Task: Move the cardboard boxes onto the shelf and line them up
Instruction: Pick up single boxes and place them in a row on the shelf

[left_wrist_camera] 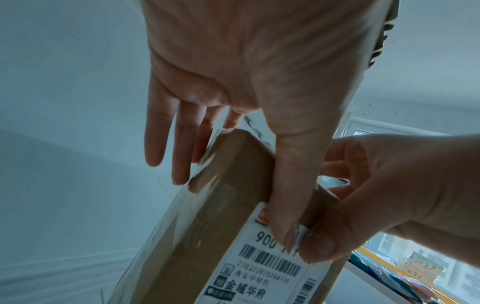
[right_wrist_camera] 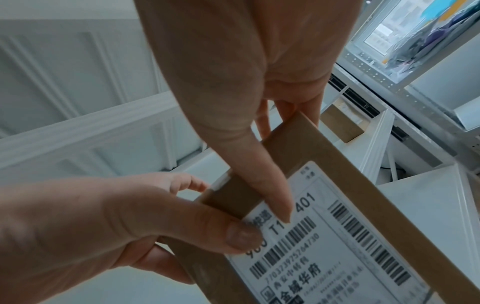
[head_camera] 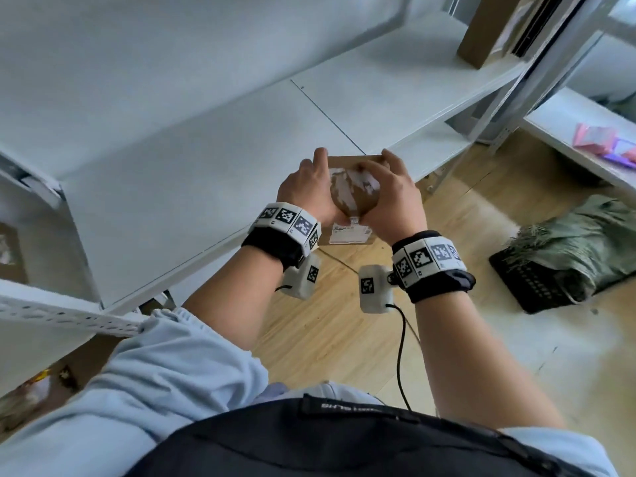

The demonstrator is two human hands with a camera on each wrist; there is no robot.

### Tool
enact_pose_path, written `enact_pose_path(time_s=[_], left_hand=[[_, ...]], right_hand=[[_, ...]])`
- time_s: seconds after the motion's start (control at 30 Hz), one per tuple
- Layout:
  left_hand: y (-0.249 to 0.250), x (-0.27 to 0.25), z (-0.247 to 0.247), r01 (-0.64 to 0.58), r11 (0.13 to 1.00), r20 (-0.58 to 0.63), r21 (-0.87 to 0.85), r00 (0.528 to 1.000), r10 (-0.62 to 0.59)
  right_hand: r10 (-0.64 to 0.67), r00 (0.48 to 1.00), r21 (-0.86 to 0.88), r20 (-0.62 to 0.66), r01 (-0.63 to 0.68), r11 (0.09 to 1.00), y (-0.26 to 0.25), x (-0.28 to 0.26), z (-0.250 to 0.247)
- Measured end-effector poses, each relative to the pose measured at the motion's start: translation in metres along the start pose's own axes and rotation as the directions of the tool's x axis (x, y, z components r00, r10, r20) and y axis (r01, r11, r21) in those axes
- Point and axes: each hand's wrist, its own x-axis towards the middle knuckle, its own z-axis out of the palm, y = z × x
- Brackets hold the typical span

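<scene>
- My left hand [head_camera: 311,187] and right hand [head_camera: 392,197] both grip one flat cardboard box [head_camera: 351,201], held in the air just in front of the white shelf [head_camera: 192,173], its far edge over the shelf's front lip.
- Left wrist view: my left thumb [left_wrist_camera: 291,185] presses on the labelled face of the box; the four left fingers [left_wrist_camera: 182,144] reach past the far side, extended and slightly spread. Whether their tips touch the cardboard I cannot tell.
- Right wrist view: my right thumb [right_wrist_camera: 262,181] lies on the same face, its tip on the shipping label [right_wrist_camera: 337,236]; the right fingers go round the far edge of the box, mostly hidden.
- The two thumbs sit close together at one corner of the label; left thumb tip just beside the right one.
- The label is white with barcodes and printed characters; clear tape covers one narrow side of the box.
- A second brown box [head_camera: 481,36] stands upright at the far right end of the shelf, well apart from the one I hold.
- Right of the shelf, on the wooden floor [head_camera: 344,339]: a grey-green sack [head_camera: 578,242].
- Further right of the shelf, pink packets [head_camera: 595,137] lie on another white board.
</scene>
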Motion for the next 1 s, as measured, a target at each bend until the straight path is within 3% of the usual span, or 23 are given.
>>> enact_pose_path(time_s=[0.33, 0.73, 1.0], left_hand=[[0.071, 0.123, 0.021, -0.093, 0.995, 0.05, 0.018, 0.994, 0.092], [0.182, 0.295, 0.015, -0.241, 0.971, -0.011, 0.002, 0.971, 0.241], [0.231, 0.385, 0.029, -0.202, 0.979, -0.061, 0.019, 0.977, 0.203]], right_hand=[[0.087, 0.995, -0.021, -0.04, -0.088, 0.996, 0.075, 0.095, -0.036], [0.122, 0.972, -0.091, -0.202, -0.143, 0.986, 0.156, 0.249, -0.112], [0.12, 0.958, -0.04, -0.259, -0.135, 0.99, 0.223, 0.337, -0.128]])
